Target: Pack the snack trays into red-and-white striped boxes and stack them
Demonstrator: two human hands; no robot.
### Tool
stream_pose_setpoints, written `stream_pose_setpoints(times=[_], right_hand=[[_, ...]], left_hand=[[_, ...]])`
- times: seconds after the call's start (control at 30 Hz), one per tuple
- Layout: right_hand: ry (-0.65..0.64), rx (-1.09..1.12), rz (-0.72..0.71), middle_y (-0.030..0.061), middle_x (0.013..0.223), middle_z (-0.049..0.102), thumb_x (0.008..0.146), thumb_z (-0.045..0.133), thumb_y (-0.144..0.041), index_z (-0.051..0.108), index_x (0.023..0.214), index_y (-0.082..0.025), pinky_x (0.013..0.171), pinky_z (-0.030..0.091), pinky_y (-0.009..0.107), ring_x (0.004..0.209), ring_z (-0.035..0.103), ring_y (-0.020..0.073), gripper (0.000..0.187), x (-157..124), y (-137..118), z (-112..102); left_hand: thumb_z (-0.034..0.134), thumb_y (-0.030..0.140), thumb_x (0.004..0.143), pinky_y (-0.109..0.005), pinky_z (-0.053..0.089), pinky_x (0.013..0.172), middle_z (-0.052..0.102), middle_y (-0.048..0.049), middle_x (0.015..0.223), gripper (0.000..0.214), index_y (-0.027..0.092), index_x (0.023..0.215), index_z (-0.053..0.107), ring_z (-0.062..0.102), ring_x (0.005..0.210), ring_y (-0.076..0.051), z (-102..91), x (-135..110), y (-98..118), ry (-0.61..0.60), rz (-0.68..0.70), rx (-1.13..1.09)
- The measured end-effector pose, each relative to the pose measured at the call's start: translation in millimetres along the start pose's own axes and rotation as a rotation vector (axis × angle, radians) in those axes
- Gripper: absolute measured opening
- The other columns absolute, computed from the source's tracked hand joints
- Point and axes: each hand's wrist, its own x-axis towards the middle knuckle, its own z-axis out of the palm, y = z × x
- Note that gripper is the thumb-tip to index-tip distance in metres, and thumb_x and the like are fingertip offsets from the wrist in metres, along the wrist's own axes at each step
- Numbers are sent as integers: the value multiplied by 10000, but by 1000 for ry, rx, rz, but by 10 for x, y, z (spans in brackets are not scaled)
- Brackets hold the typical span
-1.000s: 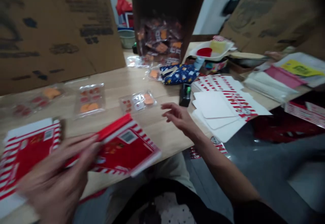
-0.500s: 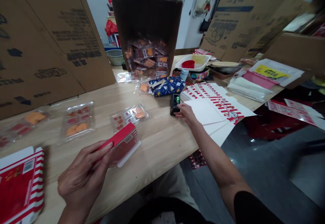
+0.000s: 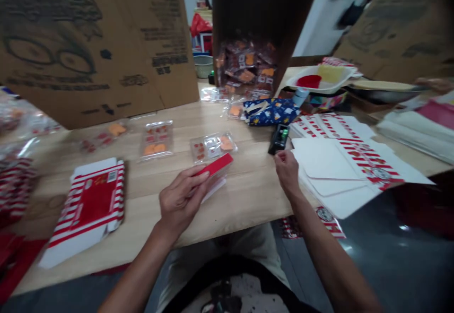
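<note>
My left hand (image 3: 180, 199) is closed on a red and white carton (image 3: 217, 166), holding it edge-up just above the wooden table (image 3: 244, 195). A clear snack packet (image 3: 213, 146) lies just beyond it. My right hand (image 3: 287, 171) hovers at the table's right side with its fingers pinched together; what they hold, if anything, is too small to see. A small black device with a green part (image 3: 279, 139) sits just beyond that hand. Flat white and red-striped carton blanks (image 3: 333, 166) lie to its right.
A flat red-striped carton (image 3: 92, 204) lies on the left. More clear packets (image 3: 156, 138) lie mid-table. A dark box of packets (image 3: 248, 67) stands at the back, with a blue bag (image 3: 271, 111) before it. Large cardboard sheets (image 3: 95, 43) lean at back left. A white tray (image 3: 319, 79) sits at back right.
My left hand has brought the red carton towards the table's middle and turned it edge-up. My right hand reached to the black device, then drew back a little with its fingers closed.
</note>
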Motion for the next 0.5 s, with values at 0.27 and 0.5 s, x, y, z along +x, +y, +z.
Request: stream_pose_setpoints(times=[0.27, 0.5], right_hand=[[-844, 384, -270, -53, 607, 579, 901, 606, -248, 605, 1305, -273, 452, 413, 257, 474, 466, 117, 404, -1256, -942, 293], [-761, 349, -194, -56, 549, 571, 889, 575, -227, 464, 1512, -237, 441, 442, 285, 448, 492, 139, 633, -1292, -954, 601]], left_hand=[[643, 182, 922, -305, 578, 903, 754, -80, 1161, 194, 216, 1105, 696, 722, 1063, -197, -7, -25, 48, -44, -16, -73], [696, 187, 902, -249, 576, 838, 742, -58, 1135, 333, 225, 1221, 608, 730, 966, -164, -60, -76, 60, -14, -83, -50]])
